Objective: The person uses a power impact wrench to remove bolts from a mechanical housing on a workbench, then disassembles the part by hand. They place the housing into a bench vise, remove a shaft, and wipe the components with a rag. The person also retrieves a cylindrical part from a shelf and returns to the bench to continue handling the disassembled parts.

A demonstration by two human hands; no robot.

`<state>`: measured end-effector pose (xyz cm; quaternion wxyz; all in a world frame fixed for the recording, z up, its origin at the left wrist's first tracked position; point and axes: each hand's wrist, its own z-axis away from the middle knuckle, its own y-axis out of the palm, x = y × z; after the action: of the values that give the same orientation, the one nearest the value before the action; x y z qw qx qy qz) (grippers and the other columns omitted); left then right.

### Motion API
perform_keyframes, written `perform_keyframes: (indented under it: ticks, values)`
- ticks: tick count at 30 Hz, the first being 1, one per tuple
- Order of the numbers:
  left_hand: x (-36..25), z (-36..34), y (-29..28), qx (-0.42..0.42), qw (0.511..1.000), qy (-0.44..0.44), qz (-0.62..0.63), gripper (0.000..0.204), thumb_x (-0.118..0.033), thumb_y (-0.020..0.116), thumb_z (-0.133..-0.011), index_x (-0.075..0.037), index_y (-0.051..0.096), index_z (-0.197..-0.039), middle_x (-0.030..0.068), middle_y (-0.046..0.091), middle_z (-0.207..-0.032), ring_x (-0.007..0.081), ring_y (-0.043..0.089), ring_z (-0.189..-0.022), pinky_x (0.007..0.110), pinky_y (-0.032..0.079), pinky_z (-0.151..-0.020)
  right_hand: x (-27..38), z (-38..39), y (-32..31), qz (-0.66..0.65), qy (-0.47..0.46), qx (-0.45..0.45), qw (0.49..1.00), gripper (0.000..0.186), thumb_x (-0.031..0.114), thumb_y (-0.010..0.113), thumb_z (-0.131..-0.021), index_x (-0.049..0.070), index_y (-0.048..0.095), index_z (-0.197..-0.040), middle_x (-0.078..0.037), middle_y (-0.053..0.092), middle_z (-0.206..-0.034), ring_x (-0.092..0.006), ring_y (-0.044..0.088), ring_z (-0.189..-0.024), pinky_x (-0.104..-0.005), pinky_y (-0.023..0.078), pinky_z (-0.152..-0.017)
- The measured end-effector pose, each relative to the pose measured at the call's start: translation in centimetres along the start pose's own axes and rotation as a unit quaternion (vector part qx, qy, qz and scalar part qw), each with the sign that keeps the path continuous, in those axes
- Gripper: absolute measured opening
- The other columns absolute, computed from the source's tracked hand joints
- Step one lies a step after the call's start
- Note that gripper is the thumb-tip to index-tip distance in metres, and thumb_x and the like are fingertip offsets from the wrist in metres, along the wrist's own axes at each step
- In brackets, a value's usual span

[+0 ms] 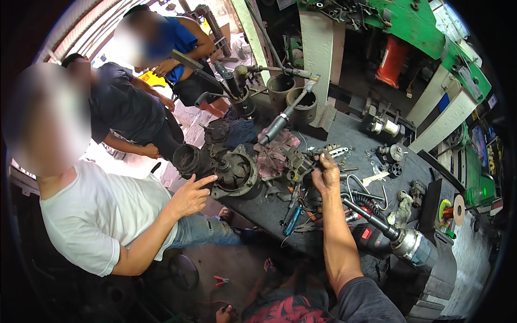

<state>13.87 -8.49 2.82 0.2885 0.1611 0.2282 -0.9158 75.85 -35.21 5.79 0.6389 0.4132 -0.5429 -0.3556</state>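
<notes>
My right hand (325, 173) reaches up from the lower edge over a dark workbench (344, 134). Its fingers are closed on a small greasy metal assembly (298, 166) near the bench's middle. My left hand is out of the picture. Left of the assembly lies a round metal housing (235, 173). A co-worker in a white T-shirt holds a hand (191, 195) next to that housing, with one finger pointing at it. A dirty pink rag (276, 152) lies just behind the assembly.
A grey power tool (412, 243) and a black-and-red drill (366, 237) lie right of my forearm. A blue-handled screwdriver (293, 218), loose parts, and two metal cylinders (295, 97) share the bench. Two more people stand at back left. Red pliers (221, 280) lie on the floor.
</notes>
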Motion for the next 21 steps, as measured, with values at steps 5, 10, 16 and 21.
perform_keyframes:
  ticks: [5,10,16,21]
  values:
    - [0.3,0.4,0.2,0.025,0.999,-0.006,0.028,0.022,-0.026,0.064,-0.104,-0.006,0.065,-0.113,0.01,0.071,-0.089,0.0191,0.066,-0.062,0.031,0.047,-0.047,-0.2,-0.4,-0.8,-0.023,0.006,0.029,0.999,0.016,0.006,0.062,-0.101,0.001,0.067,-0.115,-0.004,0.063,-0.094,-0.0179,0.056,-0.09,-0.0358,0.046,-0.098]
    - [1.5,-0.6,0.5,-0.001,0.999,-0.02,0.031,0.041,-0.026,0.064,-0.104,-0.004,0.057,-0.138,0.0139,0.073,-0.099,0.022,0.069,-0.067,0.034,0.053,-0.052,0.0,-0.6,-1.1,-0.021,-0.003,0.04,0.999,0.015,0.008,0.06,-0.102,0.002,0.066,-0.115,-0.004,0.06,-0.095,-0.0185,0.054,-0.092,-0.0369,0.045,-0.099]
    - [2.6,-1.7,-0.1,0.008,0.998,-0.038,0.046,0.05,-0.025,0.064,-0.104,-0.005,0.05,-0.148,0.0147,0.073,-0.105,0.023,0.07,-0.073,0.036,0.056,-0.056,0.4,0.1,-0.9,-0.027,0.006,0.056,0.998,0.015,0.011,0.059,-0.103,0.003,0.064,-0.115,-0.004,0.06,-0.095,-0.0204,0.055,-0.093,-0.0415,0.044,-0.103]
    - [2.7,-1.0,-0.4,0.009,0.998,-0.042,0.036,0.052,-0.025,0.065,-0.103,-0.005,0.049,-0.148,0.0136,0.073,-0.104,0.0194,0.067,-0.069,0.035,0.056,-0.055,0.2,0.8,-0.4,-0.009,0.006,0.071,0.997,0.015,0.014,0.06,-0.104,0.005,0.063,-0.115,-0.004,0.059,-0.094,-0.0208,0.057,-0.096,-0.0435,0.046,-0.102]
